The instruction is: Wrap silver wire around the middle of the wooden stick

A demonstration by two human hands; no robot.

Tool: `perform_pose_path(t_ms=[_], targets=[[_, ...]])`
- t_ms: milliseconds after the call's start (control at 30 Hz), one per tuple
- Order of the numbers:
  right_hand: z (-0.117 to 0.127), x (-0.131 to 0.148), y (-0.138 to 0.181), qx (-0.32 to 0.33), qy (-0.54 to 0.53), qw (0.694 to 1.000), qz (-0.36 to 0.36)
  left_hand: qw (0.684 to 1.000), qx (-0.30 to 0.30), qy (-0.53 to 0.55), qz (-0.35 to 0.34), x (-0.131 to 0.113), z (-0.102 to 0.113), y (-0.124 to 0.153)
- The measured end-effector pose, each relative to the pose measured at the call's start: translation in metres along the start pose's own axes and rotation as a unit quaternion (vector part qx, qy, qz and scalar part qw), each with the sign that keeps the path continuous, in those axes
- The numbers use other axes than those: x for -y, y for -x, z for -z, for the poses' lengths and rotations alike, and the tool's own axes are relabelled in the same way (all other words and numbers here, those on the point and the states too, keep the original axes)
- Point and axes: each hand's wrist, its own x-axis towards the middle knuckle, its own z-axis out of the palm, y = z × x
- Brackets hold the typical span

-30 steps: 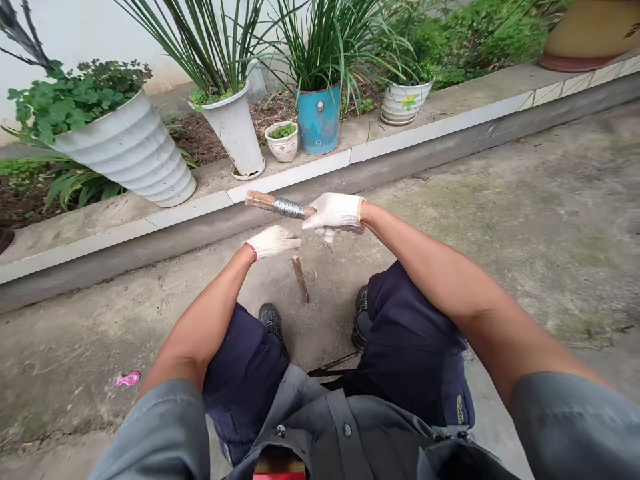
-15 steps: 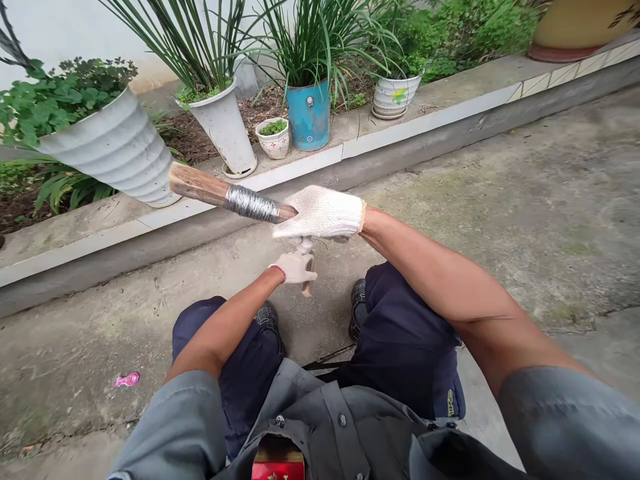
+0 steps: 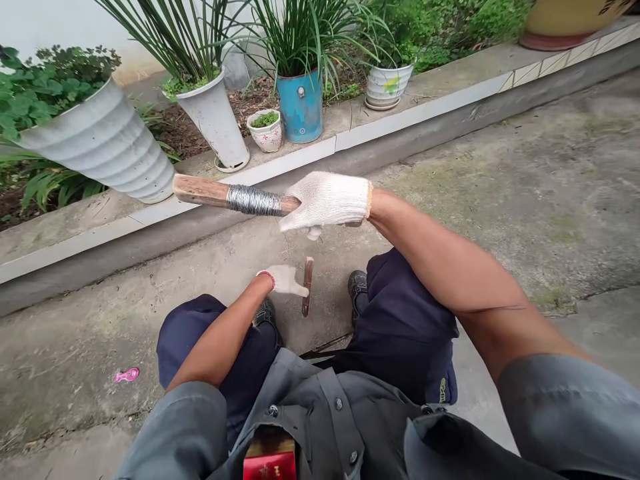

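Note:
My right hand (image 3: 330, 200), in a white knit glove, is closed around a wooden stick (image 3: 203, 190) held nearly level. Silvery wire (image 3: 254, 200) is wound in a thick band around the stick, left of the glove. Lower down, between my knees, my left hand (image 3: 286, 280) wears a similar glove. Its fingers are apart, and the thumb reaches to a short wooden piece (image 3: 307, 297) that stands lengthwise in view. Whether that piece rests on the concrete or hangs just above it, I cannot tell.
A raised planter edge (image 3: 310, 157) crosses ahead, bearing a ribbed white pot (image 3: 115, 147), a tall white pot (image 3: 217, 117), a small pot (image 3: 266, 135) and a blue bucket (image 3: 301, 110). A pink object (image 3: 127, 375) lies on the concrete at left.
My left hand has moved down and left, away from below my right hand, and its fingers have opened from the short wooden piece. The wire-wound stick is now more level.

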Motion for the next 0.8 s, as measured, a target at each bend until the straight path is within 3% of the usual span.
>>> perform_pose_path(t_ms=[67, 167, 333, 400, 533, 667, 800], targets=[[-0.001, 0.002, 0.001, 0.006, 0.014, 1.000, -0.008, 0.999, 0.040, -0.003, 0.017, 0.007, -0.004, 0.003], [-0.004, 0.006, 0.001, 0.012, 0.023, 1.000, -0.018, 0.996, 0.043, -0.021, 0.075, 0.015, -0.007, 0.008], [-0.006, 0.010, 0.000, 0.006, 0.046, 0.999, 0.024, 0.984, -0.033, -0.046, 0.170, 0.029, 0.001, 0.027], [-0.005, 0.012, 0.000, 0.004, 0.061, 0.997, 0.037, 0.975, -0.091, -0.068, 0.189, 0.029, 0.004, 0.034], [-0.002, 0.021, 0.004, -0.001, 0.100, 0.994, 0.045, 0.952, -0.254, -0.089, 0.148, 0.017, -0.002, 0.030], [0.001, 0.033, 0.010, -0.009, 0.083, 0.996, 0.029, 0.952, -0.244, 0.016, 0.185, 0.005, -0.017, 0.007], [0.003, 0.046, 0.017, -0.014, 0.042, 0.999, -0.011, 0.973, -0.197, 0.092, 0.081, -0.009, -0.037, -0.016]])
